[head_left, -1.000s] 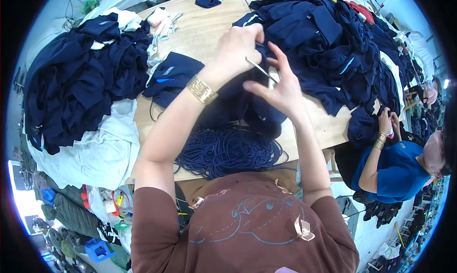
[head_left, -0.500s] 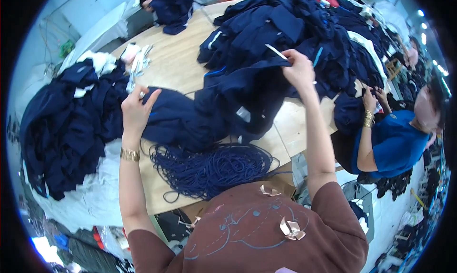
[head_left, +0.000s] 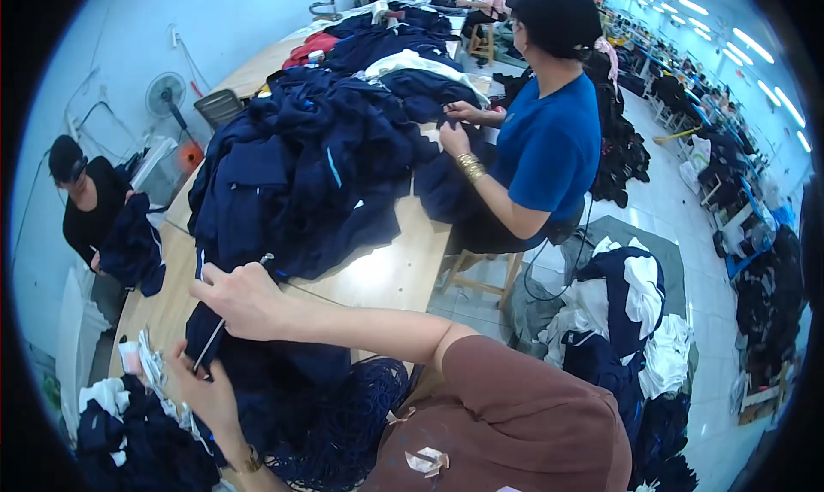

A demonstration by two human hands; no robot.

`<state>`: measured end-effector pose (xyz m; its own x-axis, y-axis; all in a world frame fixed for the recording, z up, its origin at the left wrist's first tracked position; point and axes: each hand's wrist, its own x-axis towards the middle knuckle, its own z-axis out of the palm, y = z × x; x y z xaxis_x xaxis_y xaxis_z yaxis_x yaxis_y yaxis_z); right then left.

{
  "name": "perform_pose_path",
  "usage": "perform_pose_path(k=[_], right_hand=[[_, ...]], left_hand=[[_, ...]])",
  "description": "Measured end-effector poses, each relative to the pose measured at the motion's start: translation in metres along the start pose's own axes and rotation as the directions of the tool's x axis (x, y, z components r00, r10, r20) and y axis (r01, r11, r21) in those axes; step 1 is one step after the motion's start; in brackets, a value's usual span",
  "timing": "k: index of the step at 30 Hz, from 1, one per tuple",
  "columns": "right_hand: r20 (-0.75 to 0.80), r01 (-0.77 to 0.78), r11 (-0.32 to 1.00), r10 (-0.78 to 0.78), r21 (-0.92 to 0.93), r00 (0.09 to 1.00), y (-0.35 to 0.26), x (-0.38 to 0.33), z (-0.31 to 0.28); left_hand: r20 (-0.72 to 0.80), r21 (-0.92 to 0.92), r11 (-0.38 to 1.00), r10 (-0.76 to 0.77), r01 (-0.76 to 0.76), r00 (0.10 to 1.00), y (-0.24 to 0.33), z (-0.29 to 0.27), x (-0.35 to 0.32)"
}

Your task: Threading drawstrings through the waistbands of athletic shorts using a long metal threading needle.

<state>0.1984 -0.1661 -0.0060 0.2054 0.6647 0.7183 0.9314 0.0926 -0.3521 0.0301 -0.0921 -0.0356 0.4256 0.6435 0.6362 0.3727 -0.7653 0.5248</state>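
My right hand (head_left: 240, 301) is closed round a thin, pale metal-looking rod (head_left: 215, 342), whose other end sticks out past my knuckles. The rod slants down toward my left hand (head_left: 209, 397). There the fingers of that hand close on the edge of a navy garment (head_left: 287, 376), near the rod's low tip; the exact grip is partly hidden. This garment lies across the table in front of me, under my right forearm. Beside it, close to my body, is a tangled heap of navy cords (head_left: 373, 402).
A big mound of navy garments (head_left: 283, 166) covers the table (head_left: 369, 273) beyond my arm. More dark and white cloth (head_left: 137, 440) lies at lower left. A co-worker in blue (head_left: 549, 148) sits at right handling cloth; another person in black (head_left: 90, 209) holds a garment at far left.
The view has swung toward the right. My hands, wide apart before, have come close together, and the right one has moved across to the left with the rod.
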Motion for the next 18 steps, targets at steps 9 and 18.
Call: perform_pose_path(k=[9, 18], right_hand=[[0.025, -0.386, 0.921, 0.388, -0.049, 0.922, 0.090, -0.037, -0.067], [0.426, -0.710, 0.689, 0.692, -0.146, 0.583, 0.143, -0.085, -0.002]], left_hand=[[-0.272, 0.183, 0.955, -0.177, 0.232, 0.946, -0.116, -0.126, -0.010], [0.087, 0.068, 0.885, -0.464, 0.460, 0.881, -0.172, -0.072, -0.109]])
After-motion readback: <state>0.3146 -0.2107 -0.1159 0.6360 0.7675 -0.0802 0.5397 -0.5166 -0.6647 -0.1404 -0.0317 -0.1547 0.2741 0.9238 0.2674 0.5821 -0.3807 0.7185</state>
